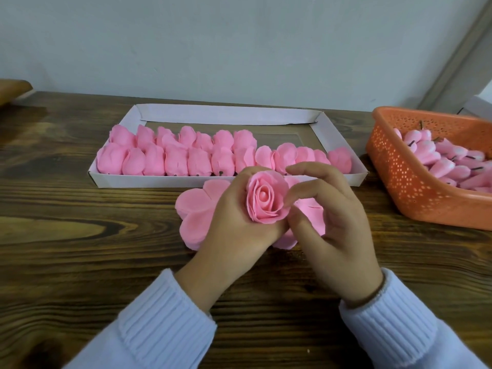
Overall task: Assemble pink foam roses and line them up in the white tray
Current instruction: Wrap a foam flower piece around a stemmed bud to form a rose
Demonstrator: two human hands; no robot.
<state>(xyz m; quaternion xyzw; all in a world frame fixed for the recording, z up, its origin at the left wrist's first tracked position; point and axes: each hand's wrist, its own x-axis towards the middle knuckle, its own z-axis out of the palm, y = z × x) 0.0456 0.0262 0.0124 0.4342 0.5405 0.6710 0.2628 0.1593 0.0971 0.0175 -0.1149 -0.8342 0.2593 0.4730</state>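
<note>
My left hand (234, 222) grips a pink foam rose (266, 198) from below, its bloom facing up toward me. My right hand (330, 222) curls around the rose's right side, and its thumb and forefinger pinch the outer petal. Under both hands a stack of flat pink petal sheets (194, 209) lies on the wooden table. Just behind stands the white tray (149, 181), holding two rows of finished pink roses (175, 158); the front row spans the whole tray, the back row stops near the middle.
An orange perforated basket (404, 179) at the right holds several pink rose buds (447, 161) with dark stems. The wooden table (80, 235) runs back to a pale wall. A brown object (13, 89) sits at the far left edge.
</note>
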